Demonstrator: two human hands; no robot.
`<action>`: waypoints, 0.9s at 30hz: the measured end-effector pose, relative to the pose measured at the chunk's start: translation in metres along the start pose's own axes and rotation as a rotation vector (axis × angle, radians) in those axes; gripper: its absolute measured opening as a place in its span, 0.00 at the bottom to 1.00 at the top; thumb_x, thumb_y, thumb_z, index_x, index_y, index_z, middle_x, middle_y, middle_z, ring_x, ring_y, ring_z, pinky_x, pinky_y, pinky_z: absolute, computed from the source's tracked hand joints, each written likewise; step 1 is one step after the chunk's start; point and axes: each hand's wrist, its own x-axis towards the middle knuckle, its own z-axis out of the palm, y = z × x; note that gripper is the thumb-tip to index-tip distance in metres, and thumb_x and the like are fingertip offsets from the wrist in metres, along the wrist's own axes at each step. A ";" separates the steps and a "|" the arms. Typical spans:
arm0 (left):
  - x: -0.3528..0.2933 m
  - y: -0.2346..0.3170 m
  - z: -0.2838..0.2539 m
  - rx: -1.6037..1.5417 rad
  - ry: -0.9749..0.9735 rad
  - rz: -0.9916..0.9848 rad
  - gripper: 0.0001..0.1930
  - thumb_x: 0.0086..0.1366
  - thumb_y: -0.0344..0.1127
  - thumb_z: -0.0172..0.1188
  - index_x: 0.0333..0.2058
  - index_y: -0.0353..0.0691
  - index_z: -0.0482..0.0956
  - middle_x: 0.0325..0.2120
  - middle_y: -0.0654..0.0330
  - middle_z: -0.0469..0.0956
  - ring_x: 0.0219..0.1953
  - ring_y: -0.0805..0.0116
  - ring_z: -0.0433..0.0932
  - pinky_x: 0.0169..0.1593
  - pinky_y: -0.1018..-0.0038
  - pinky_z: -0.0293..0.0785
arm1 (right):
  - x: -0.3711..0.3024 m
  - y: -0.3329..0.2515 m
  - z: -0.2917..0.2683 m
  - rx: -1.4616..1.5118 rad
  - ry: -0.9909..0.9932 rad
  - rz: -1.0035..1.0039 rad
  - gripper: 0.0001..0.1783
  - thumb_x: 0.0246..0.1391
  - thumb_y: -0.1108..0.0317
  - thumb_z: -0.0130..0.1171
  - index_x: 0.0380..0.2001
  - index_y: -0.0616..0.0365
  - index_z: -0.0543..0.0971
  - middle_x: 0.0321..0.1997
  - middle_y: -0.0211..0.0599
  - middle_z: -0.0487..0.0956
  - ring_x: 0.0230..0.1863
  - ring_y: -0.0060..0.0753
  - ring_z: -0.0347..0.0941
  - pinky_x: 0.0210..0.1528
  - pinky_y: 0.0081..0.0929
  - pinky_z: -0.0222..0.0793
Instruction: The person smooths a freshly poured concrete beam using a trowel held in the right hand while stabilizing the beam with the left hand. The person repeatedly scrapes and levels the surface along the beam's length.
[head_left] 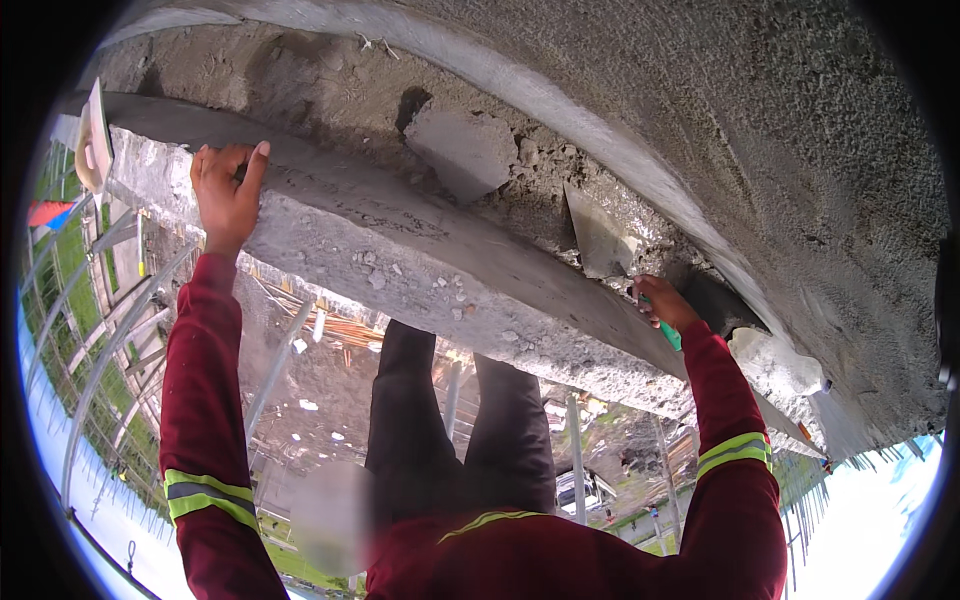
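While the right hand (664, 303) grips a trowel (602, 240), the half-open left hand (228, 192) touches the ledge (400, 262). A float (97, 140) stands left, mortar (462, 152) behind.

My right hand (660, 302) grips a green-handled trowel (602, 238), the metal blade extending beyond my fingers against rough mortar (545, 160). My left hand (226, 192), fingers loosely curled, lies over the edge of a concrete ledge (480, 245) that runs between both hands. Left of it, a float (95, 132) sits tilted at the ledge's end; beyond my right hand curves a grey wall (800, 170).
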 end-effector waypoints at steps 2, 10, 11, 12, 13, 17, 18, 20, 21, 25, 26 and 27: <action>-0.001 0.000 0.001 0.018 0.007 0.014 0.17 0.73 0.47 0.64 0.30 0.41 0.83 0.28 0.64 0.80 0.37 0.61 0.75 0.70 0.57 0.58 | 0.007 -0.003 0.008 0.065 -0.050 -0.076 0.25 0.75 0.44 0.49 0.37 0.56 0.78 0.17 0.29 0.67 0.12 0.24 0.62 0.16 0.31 0.62; 0.000 0.000 -0.003 0.043 -0.094 -0.042 0.16 0.73 0.47 0.64 0.31 0.41 0.83 0.28 0.64 0.81 0.38 0.63 0.76 0.70 0.58 0.57 | -0.013 -0.032 0.038 -0.615 0.272 -0.348 0.19 0.75 0.49 0.49 0.56 0.51 0.73 0.34 0.56 0.81 0.38 0.62 0.79 0.41 0.59 0.75; 0.001 0.000 -0.003 0.060 -0.091 -0.052 0.16 0.73 0.47 0.64 0.31 0.41 0.83 0.28 0.64 0.81 0.38 0.63 0.76 0.70 0.59 0.58 | -0.023 -0.035 0.037 -0.626 0.258 -0.354 0.20 0.75 0.50 0.49 0.58 0.50 0.71 0.37 0.59 0.82 0.42 0.66 0.79 0.44 0.62 0.74; 0.002 0.000 -0.004 0.064 -0.117 -0.086 0.16 0.73 0.47 0.64 0.31 0.41 0.83 0.27 0.64 0.80 0.37 0.62 0.76 0.69 0.59 0.58 | -0.037 -0.035 0.034 -0.626 0.245 -0.453 0.20 0.75 0.50 0.49 0.60 0.49 0.70 0.40 0.62 0.83 0.45 0.70 0.80 0.47 0.65 0.74; 0.002 0.000 -0.004 0.030 -0.070 -0.035 0.17 0.74 0.47 0.64 0.31 0.41 0.82 0.27 0.64 0.80 0.37 0.62 0.75 0.69 0.59 0.58 | -0.045 -0.036 0.032 -0.676 0.310 -0.352 0.20 0.75 0.50 0.50 0.59 0.49 0.71 0.40 0.61 0.83 0.45 0.71 0.80 0.47 0.65 0.73; 0.001 0.000 -0.004 0.043 -0.076 -0.021 0.17 0.74 0.47 0.63 0.30 0.41 0.82 0.26 0.63 0.79 0.38 0.61 0.76 0.70 0.58 0.57 | -0.090 -0.014 0.007 -0.651 0.359 -0.185 0.21 0.76 0.46 0.49 0.44 0.55 0.75 0.28 0.48 0.79 0.30 0.56 0.77 0.34 0.50 0.73; 0.001 0.001 -0.004 0.040 -0.089 -0.030 0.18 0.74 0.47 0.63 0.30 0.41 0.82 0.27 0.63 0.79 0.38 0.61 0.76 0.70 0.58 0.57 | -0.086 -0.007 0.002 -0.502 0.315 -0.186 0.24 0.76 0.45 0.49 0.39 0.56 0.75 0.23 0.42 0.76 0.24 0.49 0.75 0.29 0.43 0.73; 0.000 0.001 -0.004 0.039 -0.089 -0.027 0.18 0.74 0.48 0.63 0.30 0.41 0.82 0.27 0.64 0.79 0.38 0.61 0.76 0.70 0.58 0.57 | -0.080 0.008 -0.006 -0.265 0.225 0.103 0.26 0.76 0.43 0.48 0.33 0.55 0.74 0.19 0.34 0.72 0.17 0.36 0.70 0.21 0.37 0.67; 0.000 0.002 -0.004 0.042 -0.074 -0.019 0.18 0.74 0.48 0.63 0.29 0.41 0.82 0.27 0.64 0.79 0.37 0.61 0.76 0.70 0.57 0.57 | -0.081 0.015 -0.011 -0.159 0.163 0.088 0.27 0.76 0.42 0.48 0.31 0.54 0.74 0.18 0.30 0.70 0.15 0.30 0.67 0.18 0.33 0.64; 0.002 0.004 -0.003 0.037 -0.050 -0.019 0.18 0.74 0.48 0.62 0.29 0.41 0.81 0.27 0.64 0.79 0.36 0.62 0.75 0.70 0.58 0.56 | -0.060 0.030 -0.007 -0.151 0.194 0.090 0.30 0.76 0.40 0.48 0.28 0.54 0.73 0.16 0.26 0.67 0.12 0.22 0.63 0.14 0.29 0.59; 0.003 0.003 -0.005 0.050 0.009 -0.024 0.18 0.74 0.48 0.62 0.29 0.41 0.81 0.27 0.64 0.79 0.36 0.62 0.75 0.70 0.58 0.56 | -0.063 0.033 -0.005 -0.162 0.183 0.008 0.30 0.76 0.40 0.47 0.28 0.54 0.73 0.16 0.26 0.67 0.12 0.22 0.64 0.14 0.29 0.60; 0.003 0.003 -0.006 0.042 -0.017 -0.044 0.18 0.74 0.48 0.62 0.29 0.41 0.81 0.27 0.65 0.79 0.36 0.63 0.75 0.70 0.58 0.55 | -0.061 0.032 -0.003 -0.240 0.206 0.047 0.31 0.76 0.39 0.47 0.27 0.54 0.73 0.16 0.27 0.67 0.12 0.22 0.64 0.14 0.28 0.61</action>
